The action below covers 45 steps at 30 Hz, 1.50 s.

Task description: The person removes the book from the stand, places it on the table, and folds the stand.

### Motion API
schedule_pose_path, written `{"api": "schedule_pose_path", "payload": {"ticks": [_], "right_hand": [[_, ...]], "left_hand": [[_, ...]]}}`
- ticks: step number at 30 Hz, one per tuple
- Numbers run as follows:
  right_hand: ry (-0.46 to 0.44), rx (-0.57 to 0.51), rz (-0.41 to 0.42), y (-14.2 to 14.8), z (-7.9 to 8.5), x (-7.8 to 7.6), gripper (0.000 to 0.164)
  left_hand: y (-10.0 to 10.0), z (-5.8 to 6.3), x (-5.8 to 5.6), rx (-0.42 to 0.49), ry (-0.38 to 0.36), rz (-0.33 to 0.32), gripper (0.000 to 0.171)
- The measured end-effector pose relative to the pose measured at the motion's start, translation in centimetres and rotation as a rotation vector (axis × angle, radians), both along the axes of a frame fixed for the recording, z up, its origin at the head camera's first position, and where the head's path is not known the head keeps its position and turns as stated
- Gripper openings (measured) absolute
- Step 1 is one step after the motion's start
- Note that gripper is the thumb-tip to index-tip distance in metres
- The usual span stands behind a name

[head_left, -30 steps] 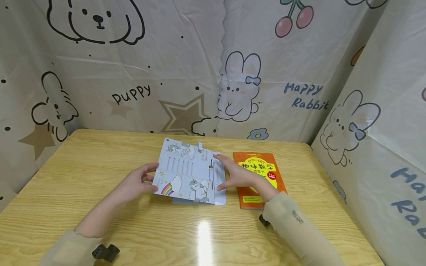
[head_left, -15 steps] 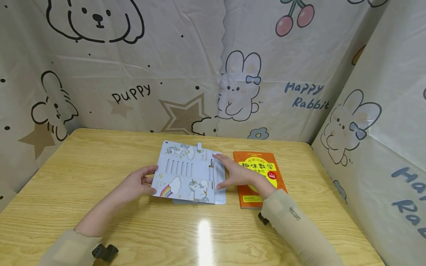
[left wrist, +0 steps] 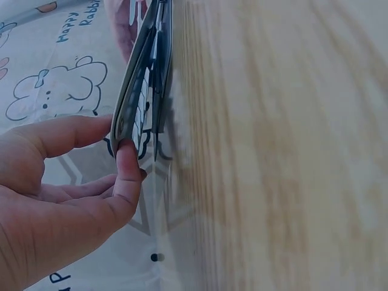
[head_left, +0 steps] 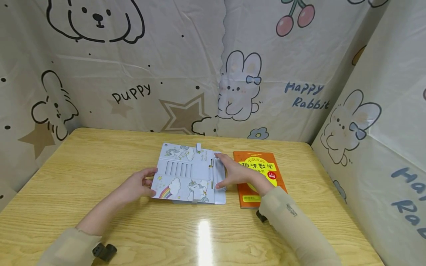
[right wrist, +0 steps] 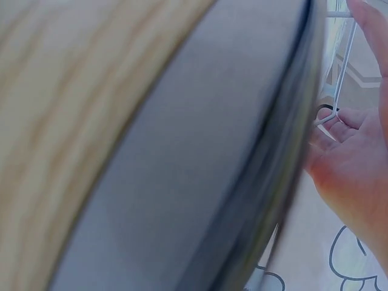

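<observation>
A pale folding book stand [head_left: 186, 173] with unicorn, cloud and rainbow prints lies in the middle of the table. Its slotted front panel tilts over a backing that shows along the right and lower edges. My left hand [head_left: 136, 186] pinches the panel's left edge; the left wrist view shows the thumb and a finger on this edge [left wrist: 120, 124], with a narrow gap between the stand's layers. Spread across the stand's right side, my right hand [head_left: 237, 173] touches it with thumb and fingers. In the right wrist view the stand's grey surface [right wrist: 176, 145] looms close and blurred.
An orange and yellow book [head_left: 261, 166] lies flat right of the stand, partly under my right wrist. The wooden table [head_left: 159, 236] ends at a cloth backdrop [head_left: 186, 55] with cartoon prints behind and at both sides.
The front panel has come down toward the table, its left edge lowered by my left hand. My right hand has stayed nearly in place on the stand's right side.
</observation>
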State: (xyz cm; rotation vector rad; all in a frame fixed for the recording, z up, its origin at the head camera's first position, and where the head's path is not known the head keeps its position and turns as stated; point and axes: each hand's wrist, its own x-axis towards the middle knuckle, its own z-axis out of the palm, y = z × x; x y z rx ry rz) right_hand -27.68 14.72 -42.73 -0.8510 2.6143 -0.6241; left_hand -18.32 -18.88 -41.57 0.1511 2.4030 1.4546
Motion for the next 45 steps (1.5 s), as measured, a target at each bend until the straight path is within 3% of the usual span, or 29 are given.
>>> {"api": "schedule_pose_path", "payload": {"ticks": [25, 34, 37, 41, 45], "right_hand": [[0.042, 0.124, -0.002, -1.0, -0.1, 0.0, 0.112], [0.052, 0.132, -0.001, -1.0, -0.2, 0.0, 0.112], [0.054, 0.142, -0.004, -1.1, -0.1, 0.1, 0.112], [0.059, 0.15, -0.009, -1.2, -0.1, 0.1, 0.112], [0.067, 0.152, -0.004, -1.3, -0.2, 0.2, 0.111]], "left_hand": [[0.3, -0.6, -0.4, -0.12, -0.022, 0.004, 0.079], [0.7, 0.2, -0.3, -0.231, 0.005, -0.001, 0.08], [1.0, 0.8, -0.1, -0.295, 0.047, -0.006, 0.079], [1.9, 1.6, 0.1, -0.375, 0.168, -0.028, 0.076], [3.5, 1.5, 0.1, -0.378, 0.229, -0.042, 0.074]]}}
